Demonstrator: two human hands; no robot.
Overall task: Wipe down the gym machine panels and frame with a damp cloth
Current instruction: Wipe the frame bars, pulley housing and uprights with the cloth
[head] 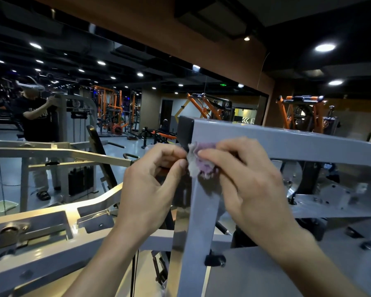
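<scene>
A small crumpled cloth (pixel 198 162), pale with purple patches, sits between both hands at the top corner of the grey machine frame (pixel 287 140). My left hand (pixel 152 181) pinches the cloth's left edge between thumb and curled fingers. My right hand (pixel 242 176) holds the cloth's right side, fingers bent over it against the frame's upright post (pixel 199 228). A black end cap (pixel 184 131) closes the frame's corner just above the hands.
A large wall mirror (pixel 116 103) ahead reflects a person at the machine and orange racks (pixel 109 110). Silver lever arms (pixel 58 153) and brackets (pixel 30 230) lie to the left. A green basin (pixel 1 207) sits low left. Another orange rack (pixel 300 112) stands right.
</scene>
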